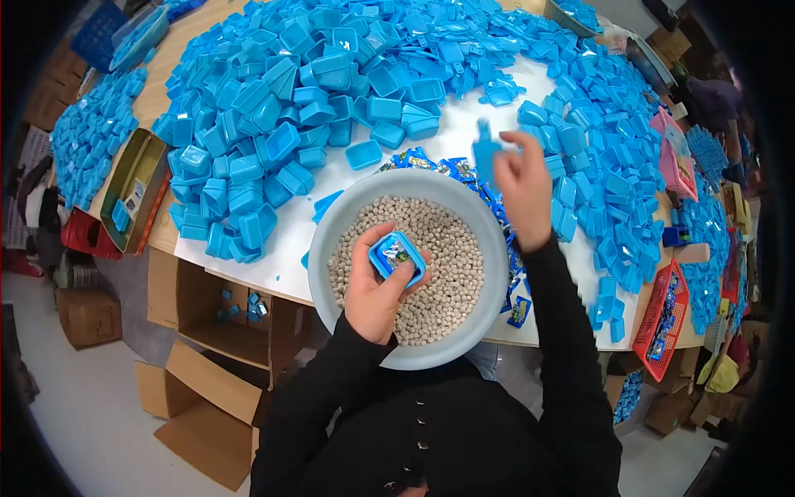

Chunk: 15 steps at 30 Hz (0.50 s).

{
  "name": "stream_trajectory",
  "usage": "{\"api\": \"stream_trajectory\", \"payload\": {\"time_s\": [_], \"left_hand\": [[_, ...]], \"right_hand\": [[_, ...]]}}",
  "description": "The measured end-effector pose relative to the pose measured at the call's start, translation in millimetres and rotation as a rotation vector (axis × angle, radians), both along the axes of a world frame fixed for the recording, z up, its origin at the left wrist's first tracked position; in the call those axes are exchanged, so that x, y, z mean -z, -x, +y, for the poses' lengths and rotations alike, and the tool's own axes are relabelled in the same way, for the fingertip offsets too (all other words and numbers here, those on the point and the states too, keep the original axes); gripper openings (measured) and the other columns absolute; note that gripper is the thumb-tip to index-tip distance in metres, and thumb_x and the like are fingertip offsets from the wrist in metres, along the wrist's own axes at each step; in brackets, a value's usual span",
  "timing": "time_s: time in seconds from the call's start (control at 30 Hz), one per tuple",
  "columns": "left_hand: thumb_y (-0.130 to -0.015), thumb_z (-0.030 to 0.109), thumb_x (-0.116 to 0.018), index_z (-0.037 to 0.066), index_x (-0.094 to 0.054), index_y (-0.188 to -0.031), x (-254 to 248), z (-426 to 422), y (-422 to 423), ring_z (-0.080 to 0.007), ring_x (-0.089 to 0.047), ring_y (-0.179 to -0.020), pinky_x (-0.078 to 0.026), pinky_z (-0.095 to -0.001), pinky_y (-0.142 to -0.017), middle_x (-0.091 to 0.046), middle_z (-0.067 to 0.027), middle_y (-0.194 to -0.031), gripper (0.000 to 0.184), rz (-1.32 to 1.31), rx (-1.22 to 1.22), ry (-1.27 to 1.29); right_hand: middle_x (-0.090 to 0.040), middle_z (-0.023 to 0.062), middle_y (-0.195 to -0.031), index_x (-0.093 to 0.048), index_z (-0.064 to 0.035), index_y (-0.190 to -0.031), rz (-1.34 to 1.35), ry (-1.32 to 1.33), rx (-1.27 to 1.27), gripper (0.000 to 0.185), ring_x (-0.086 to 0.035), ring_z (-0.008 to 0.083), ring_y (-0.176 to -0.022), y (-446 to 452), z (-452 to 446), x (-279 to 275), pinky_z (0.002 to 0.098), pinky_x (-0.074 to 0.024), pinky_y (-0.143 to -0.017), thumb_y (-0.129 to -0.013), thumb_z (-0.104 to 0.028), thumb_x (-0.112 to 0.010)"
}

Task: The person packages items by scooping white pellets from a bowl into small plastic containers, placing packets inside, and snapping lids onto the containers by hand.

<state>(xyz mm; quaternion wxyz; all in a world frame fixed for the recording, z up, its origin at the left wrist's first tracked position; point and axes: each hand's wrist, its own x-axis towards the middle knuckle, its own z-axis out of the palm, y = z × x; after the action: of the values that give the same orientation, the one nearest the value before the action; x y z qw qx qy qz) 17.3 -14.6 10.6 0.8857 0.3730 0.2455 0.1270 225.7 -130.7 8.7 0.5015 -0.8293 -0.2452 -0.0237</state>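
My left hand (pixel 377 290) is wrapped round a small blue box (pixel 397 256) with a shiny printed packet inside, over a grey round basin (pixel 326 224) of pale, round pellets (pixel 451 273). To the right, beyond the basin's rim, my right hand (pixel 525 182) pinches a flat blue plastic piece (pixel 486 153), blurred by motion. Small printed packets (pixel 421 159) lie around the basin's far and right sides.
Open blue boxes (pixel 281 141) are heaped at the back left, flat blue pieces (pixel 464 50) at the back, more blue parts (pixel 617 190) at the right. A red basket (pixel 662 323) stands at the right edge, an olive tray (pixel 137 190) at the left. Cardboard boxes (pixel 203 398) sit below.
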Motion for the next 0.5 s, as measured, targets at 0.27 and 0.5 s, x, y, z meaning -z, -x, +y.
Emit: {"api": "stream_trajectory", "payload": {"time_s": [0.27,0.5], "left_hand": [[-0.089,-0.006,-0.052,0.015,-0.036,-0.138,5.0,-6.4,3.6,-0.0249,-0.060,-0.100,-0.055,-0.0324,-0.085,-0.047,-0.0141,-0.125,0.055,0.003,-0.020,-0.119],[-0.089,-0.005,-0.051,0.015,-0.035,-0.140,2.8,-9.6,3.9,-0.0233,-0.057,-0.104,-0.053,-0.0349,-0.089,-0.050,-0.0146,-0.123,0.057,-0.074,0.010,-0.032]], "right_hand": [[-0.064,0.0108,-0.106,-0.057,-0.0012,-0.126,0.540,-0.209,-0.518,0.037,-0.057,0.0124,-0.076,112.6,-13.5,6.6,0.0216,-0.0464,-0.066,-0.089,-0.003,-0.054],[-0.063,0.0121,-0.111,-0.053,0.0026,-0.128,0.600,-0.010,-0.576,0.041,-0.060,0.0141,-0.085,114.2,-28.3,-19.7,0.0239,-0.0499,-0.073,-0.088,-0.003,-0.057]]}}
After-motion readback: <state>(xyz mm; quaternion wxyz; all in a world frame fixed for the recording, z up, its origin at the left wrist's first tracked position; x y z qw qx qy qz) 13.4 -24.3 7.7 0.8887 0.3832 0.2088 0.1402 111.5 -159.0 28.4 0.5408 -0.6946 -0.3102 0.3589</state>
